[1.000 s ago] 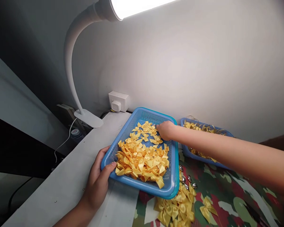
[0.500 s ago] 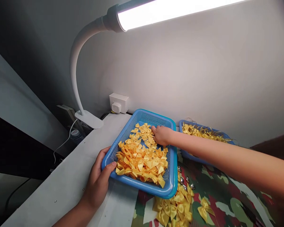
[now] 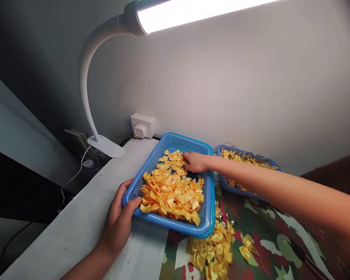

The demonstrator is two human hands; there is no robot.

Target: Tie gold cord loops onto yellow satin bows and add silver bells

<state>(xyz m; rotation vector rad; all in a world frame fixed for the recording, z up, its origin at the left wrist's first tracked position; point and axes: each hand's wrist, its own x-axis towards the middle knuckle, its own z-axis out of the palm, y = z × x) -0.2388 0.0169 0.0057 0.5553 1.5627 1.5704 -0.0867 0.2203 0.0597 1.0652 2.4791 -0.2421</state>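
Note:
A blue plastic basket point(image 3: 209, 194) with mesh walls is tilted toward me and half full of yellow satin ribbon bows point(image 3: 170, 194). My left hand point(image 3: 119, 223) grips its near left corner, thumb over the rim. Inside the basket, my right hand point(image 3: 195, 162) has its fingers curled down at the smaller bows at the far side. Those fingertips are partly hidden, so what they hold is unclear. More yellow bows point(image 3: 211, 252) lie in a heap below the basket's near right corner, and a single bow point(image 3: 247, 249) lies to the right of them.
Behind my right forearm stands another blue basket point(image 3: 221, 179) of yellow bows with gold ties. Several silver bells point(image 3: 224, 218) lie on the camouflage cloth point(image 3: 268, 237). A dark, slim tool point(image 3: 306, 258) is at lower right. A clip lamp point(image 3: 106, 147) and wall socket point(image 3: 142, 124) are at the back.
The whole view has shifted slightly, so the scene sits a little further left. My right hand has stayed among the far bows, and my left hand keeps its grip on the basket.

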